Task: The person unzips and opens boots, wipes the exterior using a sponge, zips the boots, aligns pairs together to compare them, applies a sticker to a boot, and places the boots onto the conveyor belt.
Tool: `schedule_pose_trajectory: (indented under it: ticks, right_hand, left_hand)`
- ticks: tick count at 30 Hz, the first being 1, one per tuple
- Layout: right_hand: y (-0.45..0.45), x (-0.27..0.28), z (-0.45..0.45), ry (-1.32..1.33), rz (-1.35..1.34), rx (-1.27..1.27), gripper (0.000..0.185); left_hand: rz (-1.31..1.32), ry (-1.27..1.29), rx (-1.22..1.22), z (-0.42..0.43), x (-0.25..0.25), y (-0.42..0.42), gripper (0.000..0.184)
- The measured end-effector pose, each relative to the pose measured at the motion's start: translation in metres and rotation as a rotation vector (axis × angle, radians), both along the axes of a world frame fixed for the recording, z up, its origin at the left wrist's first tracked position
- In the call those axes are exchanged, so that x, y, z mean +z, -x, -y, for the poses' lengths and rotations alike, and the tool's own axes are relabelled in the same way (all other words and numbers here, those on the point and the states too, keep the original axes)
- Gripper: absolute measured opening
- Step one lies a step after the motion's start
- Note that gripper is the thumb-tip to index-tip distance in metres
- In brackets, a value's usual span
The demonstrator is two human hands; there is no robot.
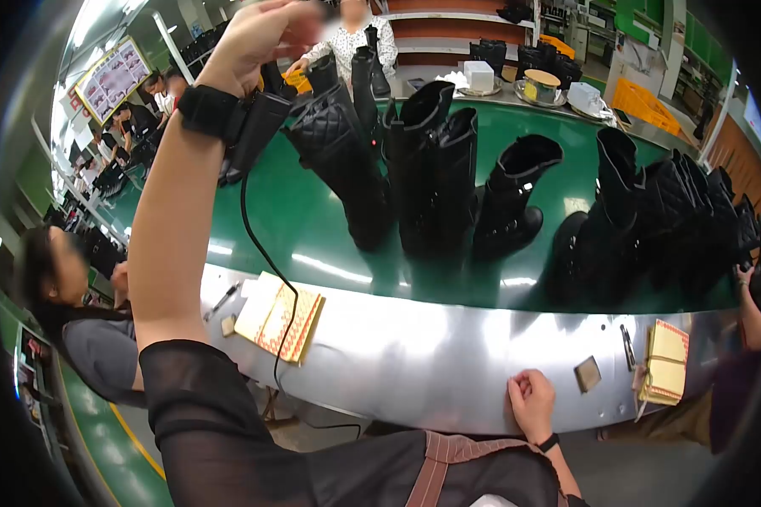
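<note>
My left hand is raised high at the top left. Its fingers bend towards the right and are blurred, so whether they hold anything is unclear. A black strap with a dark device and a cable is around that wrist. My right hand, with a dark band at the wrist, rests at the near edge of the metal table. Its fingers are curled in, with nothing seen in them. A small tan block lies to its right. Black boots stand upright on the green surface beyond.
A patterned notepad and a pen lie to the left; another notepad lies to the right. More boots crowd the right side. A person sits at the left, another stands opposite, and a hand shows far right.
</note>
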State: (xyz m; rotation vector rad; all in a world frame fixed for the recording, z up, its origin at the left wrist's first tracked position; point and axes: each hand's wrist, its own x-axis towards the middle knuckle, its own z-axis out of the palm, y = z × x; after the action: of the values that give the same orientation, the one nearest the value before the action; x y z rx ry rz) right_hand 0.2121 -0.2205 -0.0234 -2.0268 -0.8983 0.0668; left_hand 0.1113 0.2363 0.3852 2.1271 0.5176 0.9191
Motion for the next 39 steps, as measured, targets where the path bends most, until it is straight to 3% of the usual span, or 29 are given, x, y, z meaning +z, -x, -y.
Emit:
schedule_pose_trajectory:
  ticks: [5, 7, 9, 12, 13, 15, 19, 21, 23, 25, 26, 27, 29, 30, 31, 33, 37, 39]
  right_hand:
    - [0.002, 0.003, 0.006, -0.033, 0.044, 0.073, 0.014]
    - [0.001, 0.002, 0.009, -0.03, 0.047, 0.088, 0.014]
    - [0.001, 0.001, 0.01, -0.044, 0.055, 0.108, 0.014]
    - [0.0, -0.001, 0.012, -0.027, 0.031, 0.11, 0.014]
    - [-0.001, -0.001, 0.012, -0.029, 0.014, 0.115, 0.014]
    - [-0.001, 0.0, 0.012, -0.031, 0.003, 0.112, 0.014]
    - [-0.001, 0.0, 0.011, -0.02, -0.002, 0.099, 0.014]
    - [-0.002, -0.001, 0.012, -0.002, -0.003, 0.105, 0.013]
    - [-0.003, 0.0, 0.011, -0.008, 0.02, 0.109, 0.014]
    - [-0.003, 0.0, 0.011, -0.006, 0.013, 0.103, 0.013]
    - [-0.003, -0.001, 0.011, -0.002, 0.008, 0.104, 0.013]
    - [-0.004, -0.001, 0.011, -0.001, 0.003, 0.104, 0.013]
    - [-0.005, 0.0, 0.011, 0.008, 0.0, 0.098, 0.013]
    - [-0.005, 0.0, 0.01, 0.021, -0.005, 0.098, 0.013]
    - [-0.004, 0.0, 0.01, 0.02, -0.004, 0.092, 0.013]
    - [-0.005, -0.001, 0.011, 0.004, -0.009, 0.099, 0.012]
    - [-0.005, 0.004, 0.011, 0.008, -0.012, 0.087, 0.012]
    - [-0.006, 0.004, 0.01, 0.03, -0.005, 0.102, 0.011]
  left_hand:
    - [-0.196, -0.204, -0.091, 0.129, -0.038, 0.003, 0.035]
    - [-0.238, -0.319, -0.092, 0.114, -0.074, -0.016, 0.045]
    - [-0.209, -0.757, 0.12, 0.113, -0.105, -0.035, 0.057]
    - [-0.408, -0.834, 0.282, 0.091, -0.145, -0.069, 0.07]
    - [-0.555, -0.727, 0.263, 0.09, -0.149, -0.076, 0.062]
    - [-0.7, -0.789, 0.327, 0.091, -0.154, -0.088, 0.047]
    - [-0.657, -0.774, 0.288, 0.087, -0.161, -0.102, 0.033]
    - [-0.597, -0.885, 0.255, 0.082, -0.166, -0.101, 0.03]
    - [-0.63, -0.775, 0.195, 0.078, -0.171, -0.099, 0.03]
    - [-0.568, -0.976, 0.415, 0.094, -0.172, -0.09, 0.036]
    - [-0.6, -0.985, 0.423, 0.099, -0.171, -0.089, 0.049]
    - [-0.597, -0.988, 0.42, 0.102, -0.174, -0.089, 0.049]
    - [-0.417, -1.25, 0.366, 0.103, -0.179, -0.091, 0.06]
    - [-0.475, -1.269, 0.293, 0.103, -0.179, -0.093, 0.067]
    - [-0.526, -1.266, 0.204, 0.099, -0.182, -0.097, 0.068]
    - [-0.802, -1.022, 0.051, 0.094, -0.19, -0.104, 0.069]
    - [-0.473, -0.801, -0.105, 0.098, -0.196, -0.107, 0.076]
    - [-0.507, -0.678, -0.143, 0.121, -0.181, -0.106, 0.079]
